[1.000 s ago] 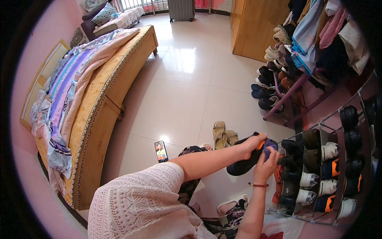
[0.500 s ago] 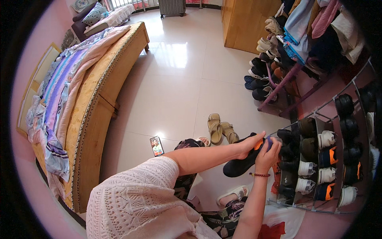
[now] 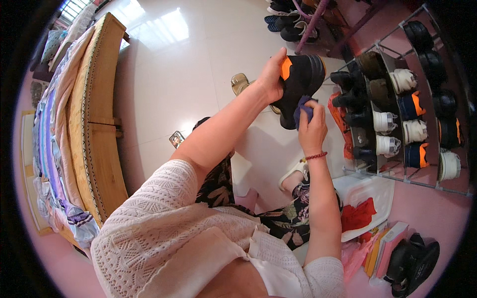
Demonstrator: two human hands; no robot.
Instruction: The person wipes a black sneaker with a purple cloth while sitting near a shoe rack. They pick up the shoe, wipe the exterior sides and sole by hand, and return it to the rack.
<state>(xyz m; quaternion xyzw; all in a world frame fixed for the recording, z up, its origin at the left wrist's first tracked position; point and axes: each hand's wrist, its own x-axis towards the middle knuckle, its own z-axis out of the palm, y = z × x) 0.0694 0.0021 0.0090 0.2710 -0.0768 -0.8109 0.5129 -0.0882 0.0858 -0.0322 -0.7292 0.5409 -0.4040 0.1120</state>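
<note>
The shoe (image 3: 302, 77) is at one o'clock, gripped by the left hand (image 3: 271, 79); the right hand (image 3: 313, 130) clutches a cloth (image 3: 302, 110) at its six o'clock end. Hard cloth pressure could twist it loose.

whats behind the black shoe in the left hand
Behind the black shoe: pale floor and parts of tan sandals. The rest is covered by the shoe, left hand and forearm, so can't be seen.
</note>
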